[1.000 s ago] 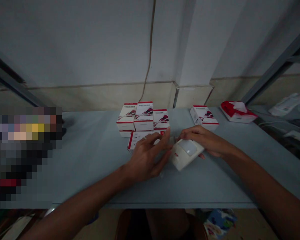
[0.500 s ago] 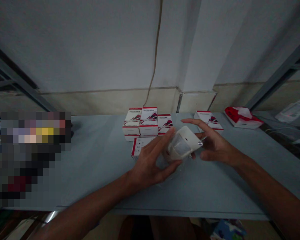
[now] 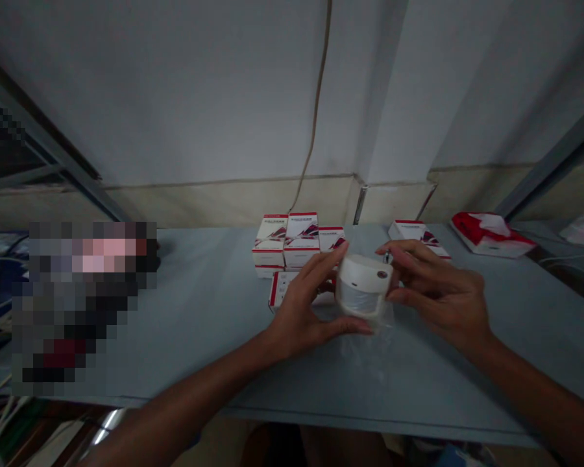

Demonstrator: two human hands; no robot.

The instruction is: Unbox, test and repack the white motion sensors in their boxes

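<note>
We list one white device, held above the blue-grey table, in front of red-and-white boxes. Left hand: half curled, gripping the device between thumb and fingers. Right hand: fingers drawn together at its right edge (we cannot tell whether they grip).

Dim, bluish-grey light covers the worktop and wall, the wall darkening softly toward two o'clock. A shiny strip glares near eight o'clock. Edges look stretched; coarse pixels mask an area around half past eight. Fine detail on the white device is soft.
</note>
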